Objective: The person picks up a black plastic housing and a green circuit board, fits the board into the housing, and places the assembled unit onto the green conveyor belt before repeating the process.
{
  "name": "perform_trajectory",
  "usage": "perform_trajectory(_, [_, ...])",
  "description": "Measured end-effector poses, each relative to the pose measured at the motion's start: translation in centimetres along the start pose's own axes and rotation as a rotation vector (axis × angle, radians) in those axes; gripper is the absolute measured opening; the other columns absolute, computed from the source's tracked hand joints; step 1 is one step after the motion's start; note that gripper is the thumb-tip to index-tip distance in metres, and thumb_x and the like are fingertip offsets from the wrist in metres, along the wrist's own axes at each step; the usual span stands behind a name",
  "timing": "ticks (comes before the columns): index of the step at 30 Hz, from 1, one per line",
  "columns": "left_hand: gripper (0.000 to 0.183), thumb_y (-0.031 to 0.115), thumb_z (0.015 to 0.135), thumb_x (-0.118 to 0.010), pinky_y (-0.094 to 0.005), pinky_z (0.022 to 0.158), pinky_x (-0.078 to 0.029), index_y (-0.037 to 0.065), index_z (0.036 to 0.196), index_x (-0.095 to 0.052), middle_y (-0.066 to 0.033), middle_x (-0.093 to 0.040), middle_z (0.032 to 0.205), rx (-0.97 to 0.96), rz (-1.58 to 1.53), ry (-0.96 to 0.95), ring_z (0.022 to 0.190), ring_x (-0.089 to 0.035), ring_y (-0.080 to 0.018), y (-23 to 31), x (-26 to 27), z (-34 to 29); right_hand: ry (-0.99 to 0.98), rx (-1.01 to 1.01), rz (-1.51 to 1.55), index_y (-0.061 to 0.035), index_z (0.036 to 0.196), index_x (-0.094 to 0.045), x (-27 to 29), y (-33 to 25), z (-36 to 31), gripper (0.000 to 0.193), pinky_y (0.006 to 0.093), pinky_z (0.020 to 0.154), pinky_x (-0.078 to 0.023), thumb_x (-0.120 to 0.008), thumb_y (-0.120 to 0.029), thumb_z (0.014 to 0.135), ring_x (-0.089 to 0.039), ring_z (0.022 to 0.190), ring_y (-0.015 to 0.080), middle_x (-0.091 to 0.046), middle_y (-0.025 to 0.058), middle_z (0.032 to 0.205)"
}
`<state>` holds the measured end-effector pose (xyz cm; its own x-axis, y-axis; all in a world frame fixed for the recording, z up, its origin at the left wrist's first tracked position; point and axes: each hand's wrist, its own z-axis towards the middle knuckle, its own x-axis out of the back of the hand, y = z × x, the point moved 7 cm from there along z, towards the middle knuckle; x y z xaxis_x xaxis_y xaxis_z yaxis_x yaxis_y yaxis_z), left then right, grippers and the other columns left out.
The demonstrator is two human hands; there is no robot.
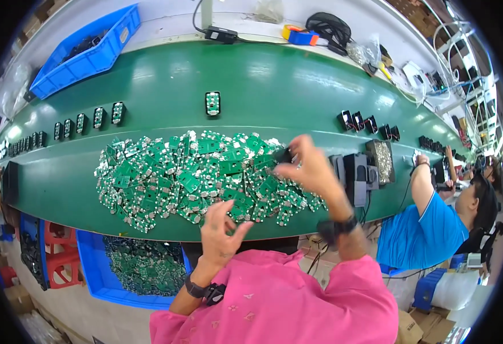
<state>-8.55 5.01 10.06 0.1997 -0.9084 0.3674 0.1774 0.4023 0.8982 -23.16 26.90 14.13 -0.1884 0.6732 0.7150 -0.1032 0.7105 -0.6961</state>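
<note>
Head: case [283, 155] seemingly between right fingers [302, 143]

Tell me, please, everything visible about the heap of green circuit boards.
The heap of green circuit boards is a wide, low spread of many small flat boards, overlapping at mixed angles, with white and silvery parts. It lies on the green tabletop, toward the near edge. The left hand, empty-looking, is at its near side; the right hand, holding a blurred dark piece, is over its right part. Whether they touch it is unclear.
</note>
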Motion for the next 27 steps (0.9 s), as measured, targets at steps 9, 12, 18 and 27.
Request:
perform_trajectory(9, [0.067, 0.000, 0.070, -0.076, -0.0370, 0.086, -0.056, 0.007, 0.131, -0.050, -0.0171, -0.047, 0.137, -0.075, -0.093, -0.326, 0.115, -0.058, -0.0314, 2.2, -4.2, -0.1, -0.083, 0.161, 0.266, -0.0014, 0.088, -0.052, -7.1, -2.0, -10.4, 0.031, 0.0414, 0.062, -0.047, -0.075, -0.023, 0.084, -0.062, 0.072, 0.0314, -0.061, 0.0142, 0.079])
perform_trajectory(12, [0.064, -0.001, 0.072, -0.072, -0.0373, 0.092, -0.052, 0.007, 0.132, -0.050, -0.0173, -0.047, 0.135, 0.038, -0.153, -0.416, 0.117, -0.056, -0.0322, 1.2, -5.3, -0.2, -0.038, 0.191, 0.189, -0.0004, 0.081, -0.056, -6.5, -0.9, -11.4, 0.024, 0.0410, 0.063, -0.048, -0.071, -0.019, 0.086, -0.062, 0.072, 0.0318, -0.061, 0.0147, 0.077])
perform_trajectory(18, [0.044, -0.008, 0.079, -0.059, -0.0294, 0.079, -0.058, 0.002, 0.122, -0.059, -0.0126, -0.040, 0.136, 0.079, -0.191, -0.519, 0.104, -0.058, -0.0182, 0.8, -6.1, -0.1, 0.335, -0.014, 0.096, -0.0001, 0.095, -0.066, -1.0, 4.2, -13.8, 0.019, 0.0340, 0.061, -0.050, -0.073, -0.014, 0.084, -0.062, 0.067, 0.0244, -0.065, 0.0119, 0.085])
perform_trajectory(27, [0.012, 0.007, 0.092, -0.060, -0.0240, 0.062, -0.058, -0.002, 0.093, -0.069, -0.0136, -0.040, 0.136, 0.324, -0.357, -0.481, 0.094, -0.063, -0.0179, -0.8, -6.8, 0.7, 0.467, -0.222, -0.259, 0.0023, 0.113, -0.054, 1.3, 12.2, -16.0, 0.040, 0.0353, 0.082, -0.049, -0.075, -0.008, 0.080, -0.061, 0.096, 0.0276, -0.058, 0.0147, 0.102])
